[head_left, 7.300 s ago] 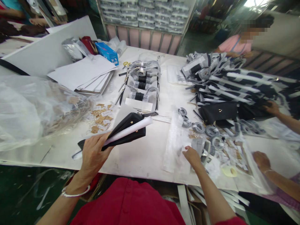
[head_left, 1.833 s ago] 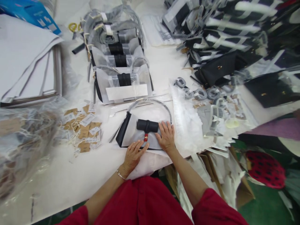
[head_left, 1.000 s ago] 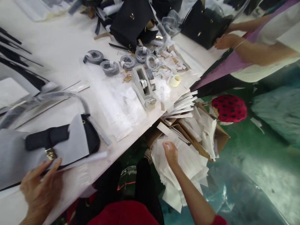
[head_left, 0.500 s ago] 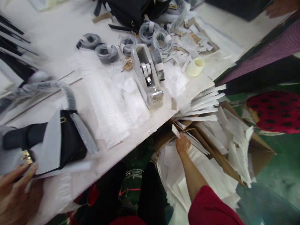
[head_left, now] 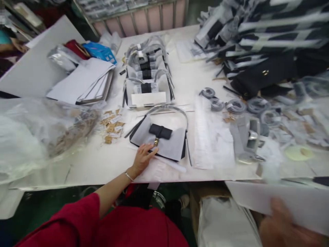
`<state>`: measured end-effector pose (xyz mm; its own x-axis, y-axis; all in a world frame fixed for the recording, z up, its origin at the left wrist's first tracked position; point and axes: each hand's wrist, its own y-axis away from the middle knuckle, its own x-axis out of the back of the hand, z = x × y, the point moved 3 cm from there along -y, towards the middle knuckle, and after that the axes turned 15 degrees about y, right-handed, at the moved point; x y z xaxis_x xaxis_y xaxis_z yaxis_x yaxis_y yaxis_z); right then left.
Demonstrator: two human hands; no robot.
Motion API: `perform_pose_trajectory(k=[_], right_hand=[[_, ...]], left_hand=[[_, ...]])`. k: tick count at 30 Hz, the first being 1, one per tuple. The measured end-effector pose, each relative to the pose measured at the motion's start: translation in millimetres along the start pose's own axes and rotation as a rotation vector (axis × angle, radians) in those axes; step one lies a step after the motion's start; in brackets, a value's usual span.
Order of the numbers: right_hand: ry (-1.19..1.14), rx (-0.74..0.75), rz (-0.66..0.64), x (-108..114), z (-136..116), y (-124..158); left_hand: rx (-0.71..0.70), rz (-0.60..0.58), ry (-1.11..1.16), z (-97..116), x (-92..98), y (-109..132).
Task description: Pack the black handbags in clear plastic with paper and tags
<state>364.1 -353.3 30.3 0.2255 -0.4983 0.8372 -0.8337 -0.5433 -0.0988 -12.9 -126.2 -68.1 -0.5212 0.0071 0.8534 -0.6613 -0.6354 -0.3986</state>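
On the table lies a black handbag with pale wrapping over its front and a film-wrapped strap looped behind it. My left hand rests on its lower edge beside the gold clasp, fingers spread. Low at the right, my right hand is smeared by motion and grips a white sheet along its lower side. The sheet extends past the table's front edge. Below it, more white sheets fill a cardboard box.
Wrapped handbags stand in a row behind. A metal tape dispenser, strap coils and white plastic bags lie to the right. Tags and a large plastic bag are left. Another person's hand shows far left.
My view has swung left. My right hand has come up from the box with a white sheet in it. My left hand stays at the handbag.
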Motion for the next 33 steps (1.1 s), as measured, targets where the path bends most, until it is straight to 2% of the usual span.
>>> perform_pose_trajectory(k=[1, 2, 5, 7, 9, 10, 12, 14, 16, 18, 21, 23, 25, 29, 33], right_hand=[[0.006, 0.054, 0.005, -1.7, -43.2, 5.3], [0.032, 0.148, -0.053, -9.1, -88.0, 9.9], [0.122, 0.545, -0.209, -52.3, -214.4, 21.4], [0.164, 0.781, -0.222, -92.6, -275.4, 31.7], [0.276, 0.880, -0.232, -137.4, -307.7, 46.2], [0.351, 0.899, -0.246, -158.6, -313.8, 54.9], [0.481, 0.906, -0.287, -191.6, -310.4, 71.2], [0.539, 0.924, -0.329, -207.5, -296.2, 79.3], [0.543, 0.962, -0.361, -208.0, -280.8, 74.2], [0.559, 0.991, -0.367, -201.3, -268.9, 57.7], [0.608, 1.007, -0.368, -193.8, -259.2, 30.2], [0.587, 1.018, -0.376, -191.8, -257.4, 22.2], [0.536, 1.023, -0.356, -188.5, -257.5, 25.0], [0.492, 0.984, -0.265, -178.3, -254.5, 47.9], [0.489, 1.012, -0.253, -179.3, -248.9, 64.6]], left_hand=[[0.011, 0.005, 0.028, 0.5, 0.5, 1.2], [0.022, 0.007, 0.055, 1.0, 0.8, 2.4], [0.020, 0.015, 0.127, 1.2, 0.6, 5.9], [0.007, 0.020, 0.163, -1.1, -1.2, 7.9], [-0.018, 0.019, 0.194, -4.5, -4.1, 10.0], [-0.029, 0.017, 0.212, -6.2, -5.6, 11.1], [-0.041, 0.004, 0.250, -8.8, -7.6, 13.1], [-0.031, -0.033, 0.283, -9.8, -7.3, 13.9], [-0.028, -0.080, 0.299, -8.7, -3.8, 13.1], [-0.023, -0.114, 0.306, -6.5, 2.4, 10.6], [0.010, -0.151, 0.307, -4.5, 12.9, 5.1], [0.015, -0.184, 0.316, -3.9, 18.9, 1.8], [0.008, -0.219, 0.348, -4.4, 24.1, -0.6], [0.005, -0.224, 0.470, -8.0, 34.8, -4.1], [-0.002, -0.235, 0.529, -10.6, 42.2, -7.9]])
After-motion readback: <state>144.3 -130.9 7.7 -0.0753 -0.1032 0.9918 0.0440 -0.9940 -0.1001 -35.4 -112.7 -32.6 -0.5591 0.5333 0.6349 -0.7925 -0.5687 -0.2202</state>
